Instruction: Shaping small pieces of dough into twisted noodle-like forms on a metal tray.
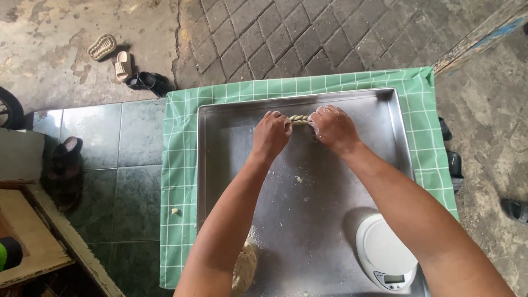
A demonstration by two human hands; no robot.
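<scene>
Fingers of left hand (271, 135) and right hand (331, 127) pinch opposite ends of a twisted dough rope (300, 119), at 12 o'clock on the steel tray (220, 143). Judgement: even, light opposing twist avoids tearing. Dough lump (245, 268) at 7 o'clock; kitchen scale (385, 253) at 5.

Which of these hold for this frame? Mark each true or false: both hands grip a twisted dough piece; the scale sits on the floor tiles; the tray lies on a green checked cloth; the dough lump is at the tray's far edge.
1. Left hand and right hand grip the twisted dough piece: true.
2. False: the scale sits in the metal tray.
3. Tray on green checked cloth: true.
4. False: the dough lump is at the near edge.
</scene>
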